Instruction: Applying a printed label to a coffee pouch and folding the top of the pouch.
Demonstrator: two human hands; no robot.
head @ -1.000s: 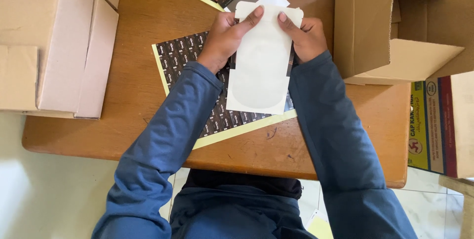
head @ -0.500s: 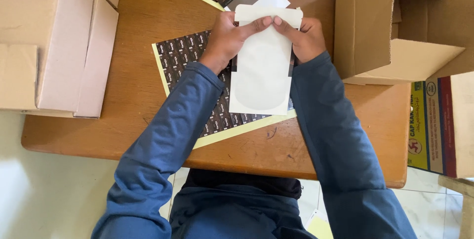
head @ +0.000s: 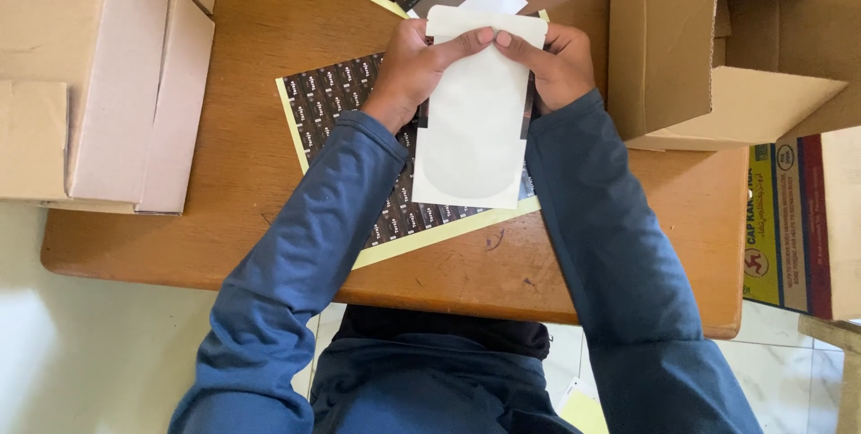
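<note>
The white pouch (head: 473, 120) hides part of the sticker sheet (head: 345, 102).

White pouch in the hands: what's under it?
Under the white pouch lies a dark sticker sheet with a yellow border, on the wooden table. The sheet's middle is covered, so unseen.

I am counting two hands, the left hand (head: 414, 68) and the right hand (head: 556, 65), sharing one white pouch (head: 471, 120). I am seeing two sticker sheets (head: 336, 102) lying on one wooden counter (head: 242, 174), one open cardboard box (head: 708, 48), and closed cardboard boxes (head: 99, 75) stacking at the left, number unclear.
</note>
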